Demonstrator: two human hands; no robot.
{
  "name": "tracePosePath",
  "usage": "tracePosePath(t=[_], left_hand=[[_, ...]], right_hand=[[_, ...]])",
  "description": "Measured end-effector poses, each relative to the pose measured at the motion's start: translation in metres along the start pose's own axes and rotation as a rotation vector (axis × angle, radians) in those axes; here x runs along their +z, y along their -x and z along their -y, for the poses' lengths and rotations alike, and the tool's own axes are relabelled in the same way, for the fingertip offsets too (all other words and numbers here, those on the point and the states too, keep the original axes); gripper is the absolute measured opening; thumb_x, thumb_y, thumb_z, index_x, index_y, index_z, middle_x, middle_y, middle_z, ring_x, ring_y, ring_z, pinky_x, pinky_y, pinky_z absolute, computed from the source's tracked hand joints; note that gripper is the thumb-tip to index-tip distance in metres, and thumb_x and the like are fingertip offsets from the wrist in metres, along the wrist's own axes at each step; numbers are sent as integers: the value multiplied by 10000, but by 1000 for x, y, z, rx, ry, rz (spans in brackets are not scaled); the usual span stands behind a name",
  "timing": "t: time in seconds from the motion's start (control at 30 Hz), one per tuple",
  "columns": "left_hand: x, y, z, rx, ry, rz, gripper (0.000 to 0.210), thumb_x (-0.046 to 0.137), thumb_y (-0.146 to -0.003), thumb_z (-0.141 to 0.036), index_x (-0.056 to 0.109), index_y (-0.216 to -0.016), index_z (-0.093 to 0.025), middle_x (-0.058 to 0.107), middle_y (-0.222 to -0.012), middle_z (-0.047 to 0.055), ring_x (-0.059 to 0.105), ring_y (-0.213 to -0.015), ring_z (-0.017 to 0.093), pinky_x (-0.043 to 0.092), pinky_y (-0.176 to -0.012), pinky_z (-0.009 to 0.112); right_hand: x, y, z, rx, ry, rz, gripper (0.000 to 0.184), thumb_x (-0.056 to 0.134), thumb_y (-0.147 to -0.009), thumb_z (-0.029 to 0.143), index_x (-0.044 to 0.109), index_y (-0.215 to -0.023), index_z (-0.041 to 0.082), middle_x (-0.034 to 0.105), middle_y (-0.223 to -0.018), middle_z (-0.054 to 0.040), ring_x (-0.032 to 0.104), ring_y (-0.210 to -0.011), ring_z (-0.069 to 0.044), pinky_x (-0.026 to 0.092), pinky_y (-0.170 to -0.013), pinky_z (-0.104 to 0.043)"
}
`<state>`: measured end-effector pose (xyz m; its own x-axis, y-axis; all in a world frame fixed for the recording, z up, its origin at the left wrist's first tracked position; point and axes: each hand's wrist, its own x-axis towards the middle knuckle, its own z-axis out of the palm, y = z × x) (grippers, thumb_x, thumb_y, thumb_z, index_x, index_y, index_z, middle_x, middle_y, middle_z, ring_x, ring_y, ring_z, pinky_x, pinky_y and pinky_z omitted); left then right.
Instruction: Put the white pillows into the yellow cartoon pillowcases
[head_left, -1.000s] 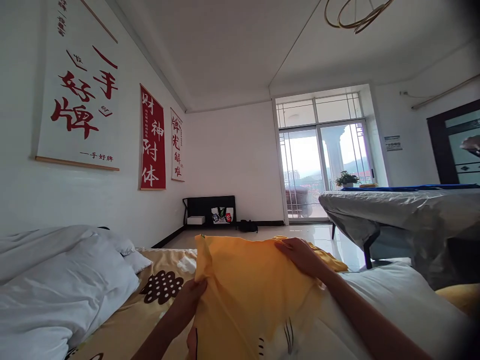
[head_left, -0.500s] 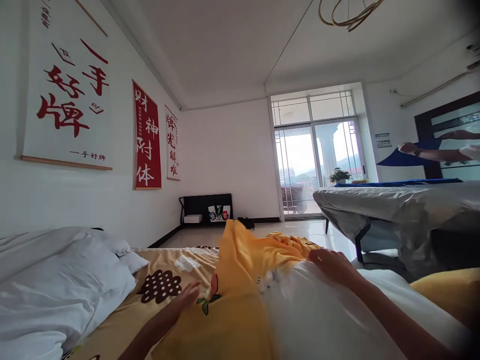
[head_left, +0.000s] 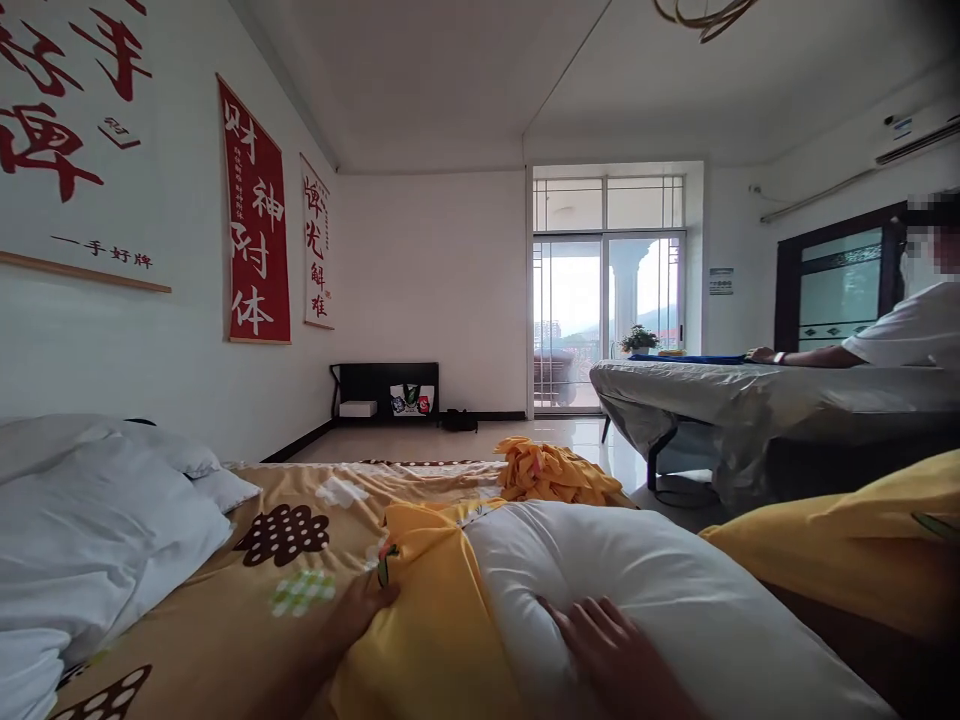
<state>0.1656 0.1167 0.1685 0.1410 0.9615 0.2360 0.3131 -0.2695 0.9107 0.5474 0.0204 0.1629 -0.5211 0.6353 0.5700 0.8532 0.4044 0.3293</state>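
Shifting right hand point(head_left: 611, 640) nearer, splaying on part-covered white pillow point(head_left: 690, 580); touching yellow cover point(head_left: 439, 600) with left hand point(head_left: 366, 608), cannot tell if pinching

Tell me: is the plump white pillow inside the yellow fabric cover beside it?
Not fully in: much of the plump white pillow shows bare beyond the yellow fabric cover.

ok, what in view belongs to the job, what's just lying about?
Job:
- white pillow, under the right hand
- yellow cloth, against the left hand
- perhaps the crumpled yellow heap

Lying about:
- patterned tote
- white box
- potted plant
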Motion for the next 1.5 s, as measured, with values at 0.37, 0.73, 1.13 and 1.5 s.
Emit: tracePosePath(t=[0.37, 0.73, 1.13, 1.5], left_hand=[[1, 50, -13, 717, -782, -244, 165, 441, -841, -209, 593, -908, -209, 622, -873, 82, 545, -856, 218, 388, -852, 354], [90, 72, -16, 843, -1270, 131, 195, 580, -860, -339, 643, -924, -166, 654, -858, 53, 511, -932, 253, 326, -895, 432], [115, 82, -45, 748, -1100, 334, 193, 619, -747, -332, 702, -740, -158, 700, -729, 92, 604, -849, 281, 383, -882, 488], [106, 90, -32, 1049, -1064, 279, 159, 573, -819, -336, 553, -834, -178, 646, -866, 35, 562, -837, 207, 338, -849, 386]], right_hand=[[-4, -72, 68, -234, -114, 127, 644, 511, -771, 49, 462, -1333, 359, 664, -924, 18, 594, -800, -158, 352, -568, -282], [-10, -51, 64, -250, 293, -278, 518, 511, -847, 214, 463, -1363, 217, 637, -1167, -98, 569, -1038, -280, 373, -908, -460], [-7, -113, 76, -325, -64, 327, 148, 529, -899, 224, 674, -925, 241, 653, -961, -59, 604, -779, -193, 421, -553, -270], [14, -70, 95, -204, -153, 368, 104, 603, -821, 252, 645, -913, 230, 645, -946, -26, 589, -724, -158, 365, -525, -254]])
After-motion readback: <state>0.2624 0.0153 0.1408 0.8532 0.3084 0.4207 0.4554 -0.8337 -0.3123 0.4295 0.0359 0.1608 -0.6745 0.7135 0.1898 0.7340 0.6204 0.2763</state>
